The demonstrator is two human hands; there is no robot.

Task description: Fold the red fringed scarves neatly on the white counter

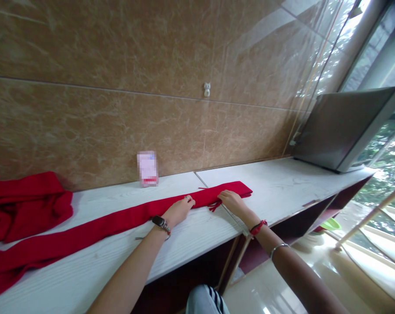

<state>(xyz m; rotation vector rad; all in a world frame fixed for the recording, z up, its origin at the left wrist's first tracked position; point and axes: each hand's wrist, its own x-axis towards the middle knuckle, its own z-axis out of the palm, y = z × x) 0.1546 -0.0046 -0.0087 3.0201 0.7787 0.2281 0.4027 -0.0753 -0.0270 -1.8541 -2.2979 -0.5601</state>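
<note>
A long red scarf (122, 223) lies folded lengthwise along the white counter, its right end doubled over, with red fringe threads showing near the fold. My left hand (179, 210) rests on its near edge, fingers curled down and closed on the cloth. Further right, my right hand (232, 203) grips the same scarf close to the fringe, its fingertips pressed on the fabric. Toward the left the strip widens and runs out of view. More red cloth (37, 205) sits bunched in a pile at the far left; whether it joins the scarf cannot be made out.
The white counter (282, 183) runs along a brown tiled wall. A small pinkish blurred box or card (148, 169) stands against the wall. At the counter's right end is a large grey appliance (344, 126). Open shelves lie below, beside a wooden rail (370, 216).
</note>
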